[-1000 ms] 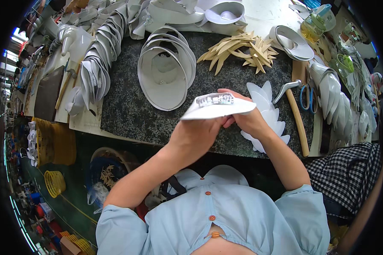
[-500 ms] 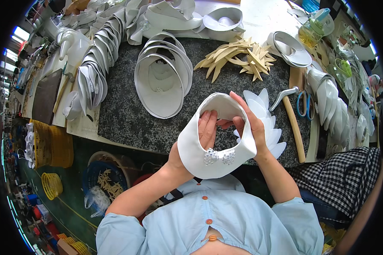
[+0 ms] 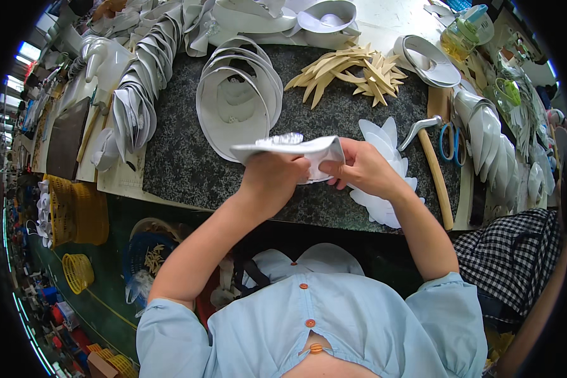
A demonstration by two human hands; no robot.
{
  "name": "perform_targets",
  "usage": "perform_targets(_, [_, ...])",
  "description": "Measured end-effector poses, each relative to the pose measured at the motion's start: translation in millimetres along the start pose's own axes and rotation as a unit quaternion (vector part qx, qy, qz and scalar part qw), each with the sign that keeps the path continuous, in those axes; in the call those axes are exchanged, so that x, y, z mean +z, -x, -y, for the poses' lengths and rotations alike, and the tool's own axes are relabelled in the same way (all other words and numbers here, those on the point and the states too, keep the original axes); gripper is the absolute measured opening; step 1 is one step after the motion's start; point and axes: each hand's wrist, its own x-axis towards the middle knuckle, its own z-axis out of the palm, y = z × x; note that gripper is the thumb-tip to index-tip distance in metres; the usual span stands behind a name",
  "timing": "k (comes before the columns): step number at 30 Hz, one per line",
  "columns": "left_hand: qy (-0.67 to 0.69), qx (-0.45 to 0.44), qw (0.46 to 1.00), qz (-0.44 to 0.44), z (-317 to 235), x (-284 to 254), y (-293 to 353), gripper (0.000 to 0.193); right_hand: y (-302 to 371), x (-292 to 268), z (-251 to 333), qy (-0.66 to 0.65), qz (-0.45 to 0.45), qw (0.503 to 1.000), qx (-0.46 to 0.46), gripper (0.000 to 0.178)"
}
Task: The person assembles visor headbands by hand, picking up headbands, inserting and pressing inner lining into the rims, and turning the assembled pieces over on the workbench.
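Note:
Above the near part of the dark speckled slab I hold a white shoe upper (image 3: 321,148) with both hands. It is tilted nearly edge-on, and its glittering rhinestone ornament (image 3: 282,138) faces away from me. My left hand (image 3: 269,179) is closed on the near left side, fingers partly hidden. My right hand (image 3: 366,169) pinches the right end between thumb and fingers. Just beyond lies a nested stack of white uppers (image 3: 225,135). Beside my right hand several translucent white petal-shaped pieces (image 3: 379,205) are fanned out on the slab (image 3: 334,211).
Beige curved strips (image 3: 334,68) lie heaped farther back. To the right are a wooden-handled hammer (image 3: 436,179) and blue-handled scissors (image 3: 447,143). Overlapping white uppers (image 3: 135,113) line the left side. Yellow baskets (image 3: 77,274) stand on the floor; a person in a checked garment (image 3: 510,261) is at right.
Both hands have turned the upper from showing its opening and ornament toward me to nearly edge-on, and raised it toward the stack. The right hand has changed its grip.

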Motion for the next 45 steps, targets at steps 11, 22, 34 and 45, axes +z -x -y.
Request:
perform_targets(11, [-0.048, 0.091, 0.994, 0.043, -5.6, -15.8, -10.1, 0.013, 25.9, 0.6, 1.5, 0.345, -0.205, 0.907, -0.128, 0.045])
perform_targets(22, [0.11, 0.064, 0.989, 0.069, -0.5, -12.5, -12.7, 0.016, 27.5, 13.1, 28.1, 0.583, -0.039, 0.758, -0.289, 0.018])
perform_targets(34, [0.039, 0.094, 0.994, 0.039, -6.6, -13.7, -21.3, 0.01, 17.8, -4.8, 20.4, 0.578, 0.021, 0.761, -0.295, 0.014])
perform_targets(45, [0.003, 0.113, 0.993, 0.016, -5.6, -5.8, -18.0, 0.016, 18.6, -3.4, -7.9, 0.465, -0.036, 0.808, -0.36, 0.026])
